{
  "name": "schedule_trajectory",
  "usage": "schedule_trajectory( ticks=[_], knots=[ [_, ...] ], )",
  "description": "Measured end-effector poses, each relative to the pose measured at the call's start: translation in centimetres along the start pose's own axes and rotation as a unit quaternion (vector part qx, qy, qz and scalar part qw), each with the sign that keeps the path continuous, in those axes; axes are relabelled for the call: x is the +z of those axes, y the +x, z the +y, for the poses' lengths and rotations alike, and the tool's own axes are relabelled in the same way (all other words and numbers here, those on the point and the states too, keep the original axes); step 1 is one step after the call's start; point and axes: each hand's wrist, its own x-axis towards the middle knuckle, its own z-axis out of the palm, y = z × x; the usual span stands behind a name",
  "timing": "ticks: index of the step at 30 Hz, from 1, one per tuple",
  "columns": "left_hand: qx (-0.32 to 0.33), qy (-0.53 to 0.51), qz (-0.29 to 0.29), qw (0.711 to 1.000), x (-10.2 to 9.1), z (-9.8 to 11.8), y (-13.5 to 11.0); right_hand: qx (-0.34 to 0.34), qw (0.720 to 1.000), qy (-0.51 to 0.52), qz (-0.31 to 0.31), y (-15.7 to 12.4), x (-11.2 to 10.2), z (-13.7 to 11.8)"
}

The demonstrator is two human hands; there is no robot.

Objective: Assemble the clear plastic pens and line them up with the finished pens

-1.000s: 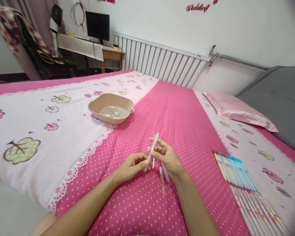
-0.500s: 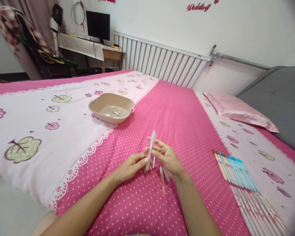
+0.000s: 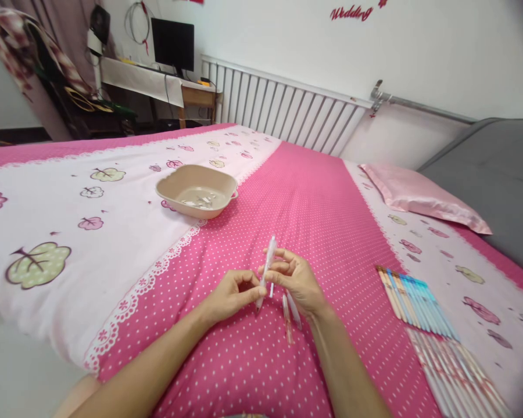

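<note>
Both my hands meet over the pink dotted bedspread (image 3: 322,197). My right hand (image 3: 298,281) grips a translucent white pen (image 3: 268,258) by its barrel, the pen tilted up and away. My left hand (image 3: 232,295) pinches the pen's lower tip between thumb and forefinger. Two more pens (image 3: 288,310) lie on the cover just under my right wrist. A beige plastic basin (image 3: 197,190) with small white bits in it sits further off to the left.
Rows of pens (image 3: 414,302) lie side by side on the bedspread at the right, with more (image 3: 457,371) nearer the corner. A pink pillow (image 3: 422,197) lies at the far right. A radiator (image 3: 283,107) and a desk with a monitor (image 3: 172,43) stand behind.
The pen has sunk slightly and tilted a little; my left fingers have closed tighter on its lower end. The camera view shifted barely.
</note>
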Motion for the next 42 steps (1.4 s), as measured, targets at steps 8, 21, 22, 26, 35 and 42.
schedule_trajectory(
  ticks=[8, 21, 22, 26, 35, 42],
  knots=[
    [-0.002, -0.018, 0.04, 0.999, 0.3, -0.1, -0.1, 0.0, 1.0, 0.01, 0.009, 0.0, 0.4, 0.5],
    [0.037, 0.014, 0.164, 0.986, -0.2, 0.7, 0.3, -0.059, 0.99, -0.116, 0.056, 0.0, 1.7, 0.3],
    [0.042, 0.01, 0.183, 0.982, -0.2, 0.7, 0.4, -0.059, 0.986, -0.141, 0.064, 0.0, 1.8, 0.5],
    [0.051, 0.003, 0.221, 0.974, -0.4, 0.7, 0.4, -0.066, 0.968, -0.222, 0.094, -0.3, 2.8, 1.2],
    [0.105, 0.088, 0.238, 0.962, -0.7, -0.4, 0.4, -0.151, 0.922, -0.285, 0.215, -1.2, 3.5, 3.5],
    [0.11, 0.293, 0.273, 0.91, -1.5, -0.8, -2.2, -0.18, 0.806, -0.309, 0.472, -5.7, -1.6, 4.5]
  ],
)
